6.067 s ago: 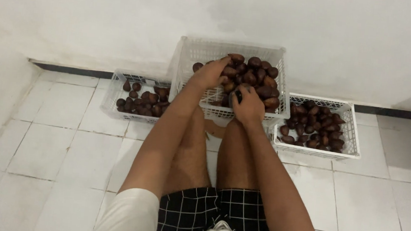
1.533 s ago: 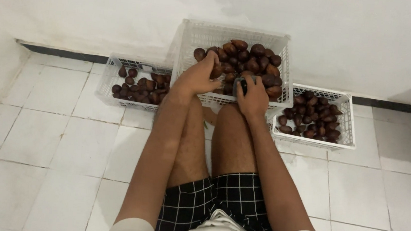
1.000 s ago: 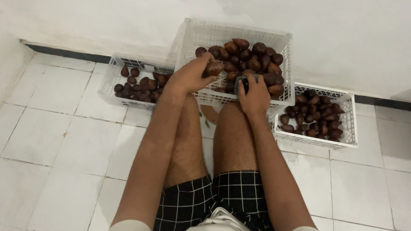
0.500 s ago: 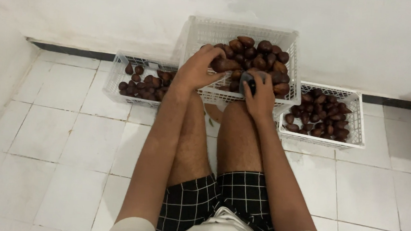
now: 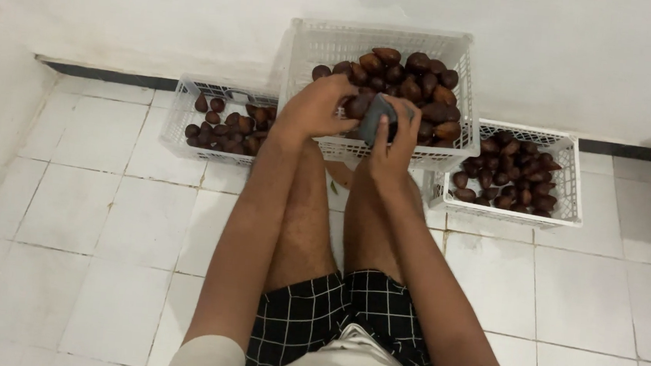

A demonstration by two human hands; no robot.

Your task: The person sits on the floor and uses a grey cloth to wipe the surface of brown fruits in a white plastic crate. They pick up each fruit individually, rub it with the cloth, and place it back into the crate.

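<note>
**Both hands at front rim of centre crate, grey piece in right**

Left hand [image 5: 317,106] is over the near-left part of the tall white crate [image 5: 459,58], fingers curled down on a brown scaly fruit [image 5: 358,105] at the front of the pile. Looks clamped on it, though the grip is partly hidden.

Right hand [image 5: 394,143] is just beside it at the crate's front rim, fingers closed round a dark grey object [image 5: 377,117]. Its kind is unclear. Long axis runs roughly upright in view, tilted slightly, top end toward the fruit pile and lower end in the palm. It touches or nearly touches the left hand's fruit.

The crate sits on the tiled floor [image 5: 106,220] against the wall, between the knees. A low white basket [image 5: 193,91] of the same fruit is at its left, another low basket [image 5: 568,148] at its right.
</note>
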